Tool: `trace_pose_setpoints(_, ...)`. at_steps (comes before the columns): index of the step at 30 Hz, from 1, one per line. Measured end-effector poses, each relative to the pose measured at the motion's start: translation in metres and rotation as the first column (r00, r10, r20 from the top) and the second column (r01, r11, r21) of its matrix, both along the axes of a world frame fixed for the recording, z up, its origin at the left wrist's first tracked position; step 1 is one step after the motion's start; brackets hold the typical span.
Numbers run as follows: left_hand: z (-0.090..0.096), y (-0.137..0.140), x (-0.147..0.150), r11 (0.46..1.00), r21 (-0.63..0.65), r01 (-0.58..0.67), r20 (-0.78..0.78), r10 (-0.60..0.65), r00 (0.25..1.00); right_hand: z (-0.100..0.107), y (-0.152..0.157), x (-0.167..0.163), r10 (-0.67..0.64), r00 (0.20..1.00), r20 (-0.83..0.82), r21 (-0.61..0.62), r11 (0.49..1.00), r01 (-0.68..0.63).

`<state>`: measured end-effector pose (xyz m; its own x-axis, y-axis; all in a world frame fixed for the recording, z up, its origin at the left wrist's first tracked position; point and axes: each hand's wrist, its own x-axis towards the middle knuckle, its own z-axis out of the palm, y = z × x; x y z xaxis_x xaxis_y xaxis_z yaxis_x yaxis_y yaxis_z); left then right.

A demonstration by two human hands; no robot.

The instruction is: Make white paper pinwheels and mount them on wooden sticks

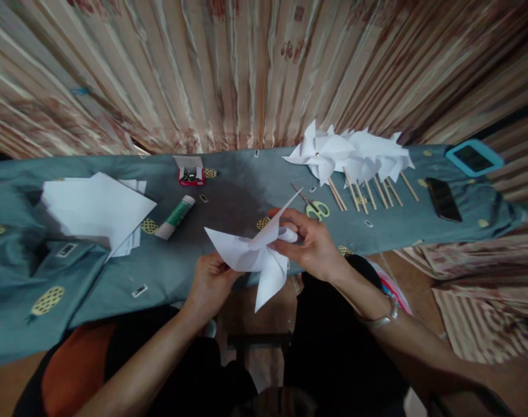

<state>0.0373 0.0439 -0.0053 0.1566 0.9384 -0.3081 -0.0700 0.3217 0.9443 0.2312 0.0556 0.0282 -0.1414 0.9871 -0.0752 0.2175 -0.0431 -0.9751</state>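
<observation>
A white paper pinwheel (250, 255), its blades folded toward the centre, is held in the air over the table's front edge. My left hand (211, 282) pinches its lower left side between thumb and fingers. On the other side, my right hand (309, 240) grips the pinwheel near a curled blade, fingers closed on the paper. No stick shows on this pinwheel. Just beyond my right hand lie scissors (316, 209) with light green handles. A glue stick (175, 218) with a green label rests on the cloth to the left of the pinwheel.
White paper sheets (94, 202) are stacked at the left. A small red box (191, 175) of shiny metal pieces stands open at the back. Several finished pinwheels on wooden sticks (354, 153) lie back right, beside a black phone (443, 200) and a blue-framed device (474, 157). Curtains hang behind.
</observation>
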Motion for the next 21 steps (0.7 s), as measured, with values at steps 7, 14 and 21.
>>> trace_pose_setpoints(7,-0.006,-0.023,0.012,0.974,-0.221,0.052,0.244,0.004,0.970,0.002,0.026,0.016,0.144,0.988,-0.048,-0.148,0.978,-0.150)
trace_pose_setpoints(14,-0.005,-0.050,0.017,0.840,-0.500,0.212,0.381,-0.006,0.925,-0.011,0.050,0.018,0.253,0.967,-0.034,-0.360,0.900,-0.248)
trace_pose_setpoints(21,-0.018,-0.061,0.020,0.802,-0.536,0.264,0.414,-0.023,0.910,-0.012,0.058,0.006,0.479,0.758,0.443,-0.279,0.877,-0.391)
